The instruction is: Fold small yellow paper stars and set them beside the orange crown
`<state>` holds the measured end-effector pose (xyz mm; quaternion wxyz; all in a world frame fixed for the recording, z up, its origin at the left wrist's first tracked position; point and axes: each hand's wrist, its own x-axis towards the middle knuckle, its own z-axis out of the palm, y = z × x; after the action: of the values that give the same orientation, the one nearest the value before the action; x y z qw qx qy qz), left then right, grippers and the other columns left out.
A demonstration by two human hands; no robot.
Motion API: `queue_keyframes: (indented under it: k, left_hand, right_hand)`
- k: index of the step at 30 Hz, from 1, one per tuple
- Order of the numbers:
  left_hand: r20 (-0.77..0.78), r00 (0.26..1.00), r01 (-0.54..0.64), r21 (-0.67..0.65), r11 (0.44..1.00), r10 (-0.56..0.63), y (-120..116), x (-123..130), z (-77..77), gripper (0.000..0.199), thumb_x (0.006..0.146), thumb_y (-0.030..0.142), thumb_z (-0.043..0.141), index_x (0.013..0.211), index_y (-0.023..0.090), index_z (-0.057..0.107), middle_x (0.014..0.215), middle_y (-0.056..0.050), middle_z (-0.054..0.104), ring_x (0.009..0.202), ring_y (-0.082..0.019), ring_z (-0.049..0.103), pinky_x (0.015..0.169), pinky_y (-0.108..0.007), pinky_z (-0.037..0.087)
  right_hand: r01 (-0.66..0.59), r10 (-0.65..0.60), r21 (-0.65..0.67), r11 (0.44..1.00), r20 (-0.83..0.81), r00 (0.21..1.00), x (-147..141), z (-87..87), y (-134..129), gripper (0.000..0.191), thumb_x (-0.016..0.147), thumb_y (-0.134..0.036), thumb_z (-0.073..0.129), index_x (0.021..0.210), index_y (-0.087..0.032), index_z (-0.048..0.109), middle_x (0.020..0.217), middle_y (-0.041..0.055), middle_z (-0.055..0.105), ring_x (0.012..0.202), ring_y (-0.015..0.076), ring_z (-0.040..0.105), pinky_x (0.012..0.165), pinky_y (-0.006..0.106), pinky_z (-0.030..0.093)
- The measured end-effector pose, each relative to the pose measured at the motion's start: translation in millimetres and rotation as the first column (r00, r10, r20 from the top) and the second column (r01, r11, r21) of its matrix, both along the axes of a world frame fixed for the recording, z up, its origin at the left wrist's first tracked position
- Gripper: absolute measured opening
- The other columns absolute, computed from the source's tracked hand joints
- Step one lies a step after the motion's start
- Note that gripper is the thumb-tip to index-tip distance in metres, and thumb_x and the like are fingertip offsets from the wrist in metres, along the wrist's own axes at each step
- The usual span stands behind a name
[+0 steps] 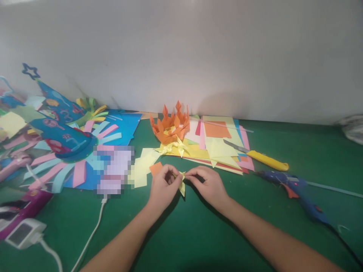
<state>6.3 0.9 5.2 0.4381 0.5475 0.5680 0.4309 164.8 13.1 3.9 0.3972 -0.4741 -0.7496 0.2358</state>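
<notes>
Just below the centre of the frame, a folded pale-yellow origami piece (pixel 182 190) is pinched between the thumb and fingers of the left hand (pixel 164 187), while the thumb and forefinger of the right hand (pixel 209 186) close on its upper edge. Above them, near the middle, stands an orange origami crown (pixel 169 128). At the right of the frame lie a yellow-handled utility knife (pixel 268 160) and a blue hot-glue gun (pixel 296 189), and a blue cone party hat (pixel 64 138) with pink and light-blue paper strips sits at the left.

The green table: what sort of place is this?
Probably a papercraft workspace, judging by the orange folded-paper crown, the stacked colored paper and the blue glue gun.
</notes>
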Motion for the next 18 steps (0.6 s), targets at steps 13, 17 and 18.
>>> queue_keyframes:
  k: [13,17,18]
  left_hand:
    - [-0.094,0.995,-0.02,0.114,0.993,0.031,-1.1,-0.2,-1.8,0.011,0.078,0.024,0.055,0.073,0.02,0.046,0.067,0.002,0.055,0.052,-0.008,0.041,0.051,-0.021,0.037]
    - [-0.251,0.967,0.041,0.305,0.952,0.039,-2.3,-1.3,0.4,0.01,0.076,0.016,0.055,0.071,0.02,0.047,0.07,0.001,0.057,0.058,-0.01,0.047,0.057,-0.023,0.041]
    - [-0.277,0.96,0.065,0.344,0.937,0.035,-2.5,-1.5,1.1,0.01,0.076,0.014,0.055,0.071,0.02,0.047,0.071,0.001,0.058,0.059,-0.01,0.048,0.058,-0.023,0.041]
  right_hand:
    - [0.081,-0.093,-0.158,0.984,-0.07,0.993,-4.7,3.8,-0.1,0.008,0.077,-0.025,0.063,0.072,-0.022,0.069,0.072,0.0005,0.071,0.068,0.0169,0.064,0.065,0.027,0.048]
    - [0.053,-0.09,-0.279,0.959,-0.122,0.988,-4.5,5.0,0.1,0.009,0.077,-0.025,0.062,0.071,-0.02,0.068,0.07,0.0001,0.07,0.066,0.0158,0.064,0.063,0.025,0.047]
    - [0.034,-0.079,-0.305,0.952,-0.138,0.987,-4.6,5.4,0.0,0.01,0.077,-0.025,0.061,0.07,-0.02,0.068,0.068,0.0001,0.07,0.064,0.0154,0.063,0.061,0.024,0.047]
